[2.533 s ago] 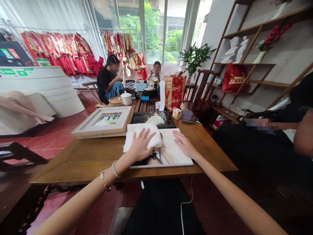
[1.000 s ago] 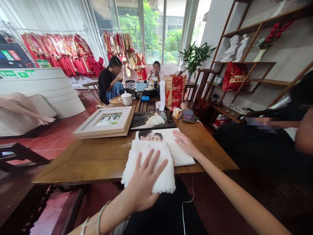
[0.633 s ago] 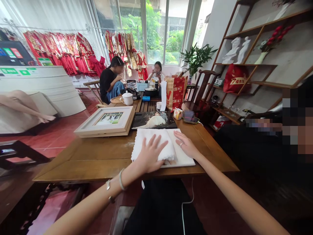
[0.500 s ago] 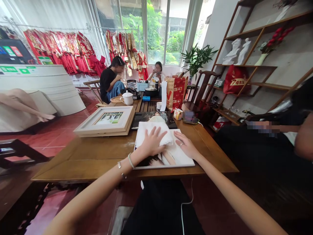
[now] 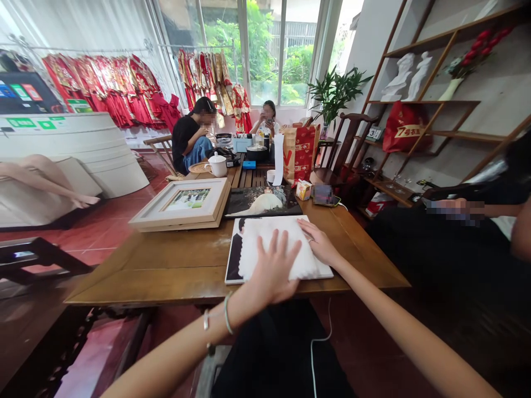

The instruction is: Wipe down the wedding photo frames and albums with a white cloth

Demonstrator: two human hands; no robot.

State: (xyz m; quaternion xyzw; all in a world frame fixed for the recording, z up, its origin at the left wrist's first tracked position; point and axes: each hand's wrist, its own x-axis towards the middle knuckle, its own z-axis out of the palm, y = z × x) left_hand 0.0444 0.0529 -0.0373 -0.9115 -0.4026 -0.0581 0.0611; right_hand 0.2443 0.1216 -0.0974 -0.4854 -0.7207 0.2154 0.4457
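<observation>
White cloth (image 5: 250, 249), left hand (image 5: 274, 272) splayed atop, right hand (image 5: 322, 243) flat on photo panel (image 5: 234, 260), neither gripping

- Red bag (image 5: 405, 127) on the shelf (image 5: 464, 134): "7号衣", last character unclear.
- Small block (image 5: 374, 133) on the shelf: "3", neighbouring figure unclear.
- Paper bag (image 5: 305, 160): a red "W".

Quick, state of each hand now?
Left hand: open, spread on a white, scallop-edged fabric cloth.
Right hand: open, resting along a white-edged rectangular photo panel.
</observation>
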